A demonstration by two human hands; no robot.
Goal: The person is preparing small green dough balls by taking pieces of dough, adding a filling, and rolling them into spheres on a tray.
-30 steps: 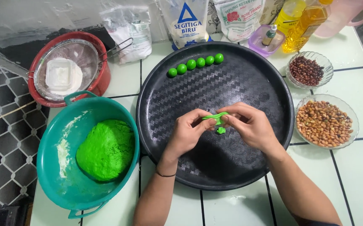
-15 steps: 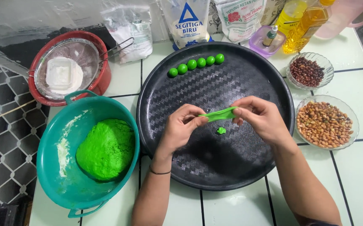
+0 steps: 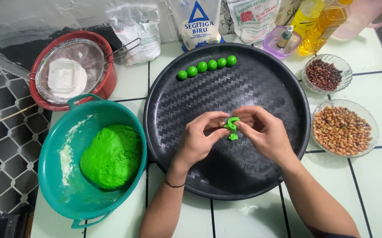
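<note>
Over a round black tray (image 3: 261, 83) on a white tiled table (image 3: 376, 194), the left hand (image 3: 198, 139) and right hand (image 3: 263, 131) pinch a bent strip of green dough (image 3: 232, 123) between fingertips, a small green scrap (image 3: 233, 137) just below it. A teal basin (image 3: 67, 194) beside the tray holds a green dough mass (image 3: 111, 156). Five green balls (image 3: 207, 67) line the tray's far edge; two glass bowls of nuts (image 3: 341, 130) sit to the right.
</note>
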